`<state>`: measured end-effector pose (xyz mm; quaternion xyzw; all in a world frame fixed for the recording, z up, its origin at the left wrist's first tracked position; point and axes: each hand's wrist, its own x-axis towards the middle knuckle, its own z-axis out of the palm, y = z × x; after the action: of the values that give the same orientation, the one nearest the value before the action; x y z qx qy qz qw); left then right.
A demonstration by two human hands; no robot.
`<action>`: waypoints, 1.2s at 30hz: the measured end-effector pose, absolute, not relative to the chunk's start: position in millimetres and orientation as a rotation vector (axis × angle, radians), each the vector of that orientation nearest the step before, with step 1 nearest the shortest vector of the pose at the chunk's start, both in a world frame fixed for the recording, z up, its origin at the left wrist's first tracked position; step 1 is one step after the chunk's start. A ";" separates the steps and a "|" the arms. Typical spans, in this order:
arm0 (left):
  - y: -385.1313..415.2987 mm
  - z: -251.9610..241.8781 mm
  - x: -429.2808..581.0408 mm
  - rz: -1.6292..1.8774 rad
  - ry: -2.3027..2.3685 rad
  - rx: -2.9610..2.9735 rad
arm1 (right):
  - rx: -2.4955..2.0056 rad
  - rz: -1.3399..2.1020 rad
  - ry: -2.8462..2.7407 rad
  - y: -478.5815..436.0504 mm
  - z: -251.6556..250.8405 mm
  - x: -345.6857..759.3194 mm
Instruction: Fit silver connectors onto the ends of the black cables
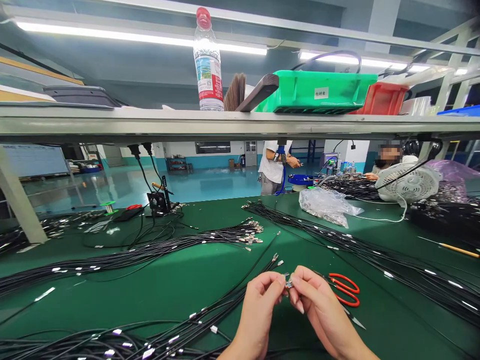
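My left hand [261, 302] and my right hand [314, 300] meet above the green table, fingertips nearly touching. Both pinch a small silvery metal connector [288, 284], mostly covered by the fingers. Whether a cable runs from it into either palm is hidden. Just beyond my left hand, black cables [240, 290] with white labels end in metal tips. To the right of my right hand lie scissors [345, 290] with red handles, and a pointed metal blade [354, 318] shows beside them.
More cable bundles lie at the back left [150, 252] and right [337, 235]. A plastic bag [326, 205], a white fan [408, 182] and a wooden-handled pick [459, 248] are on the right. Overhead, a shelf [150, 122] carries a bottle [208, 65] and a green bin [318, 92]. Two people are beyond.
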<state>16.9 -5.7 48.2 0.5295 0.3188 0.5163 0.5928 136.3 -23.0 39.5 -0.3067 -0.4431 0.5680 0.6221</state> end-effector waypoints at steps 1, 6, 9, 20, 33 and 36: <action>-6.9 49.2 17.0 1.201 0.759 1.229 | -0.710 1.309 -1.016 -23.2 39.4 136.0; -7.8 50.8 17.3 1.195 0.784 1.225 | -0.735 1.301 -1.025 -23.2 38.2 135.5; -5.4 46.7 17.1 1.165 0.730 1.205 | -0.734 1.306 -1.029 -23.1 38.4 135.4; -2.2 38.3 18.3 1.076 0.549 1.005 | -0.663 1.388 -0.984 -22.4 43.5 131.8; -3.5 42.9 17.7 1.065 0.494 1.001 | -0.629 1.421 -0.964 -23.2 40.5 134.6; -3.3 43.0 16.9 1.055 0.485 1.044 | -0.576 1.484 -0.908 -21.0 38.1 135.9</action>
<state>16.9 -3.3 43.0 0.4706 0.2188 0.4756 0.7103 135.9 -21.0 38.1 -0.2493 -0.3930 0.6423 0.6090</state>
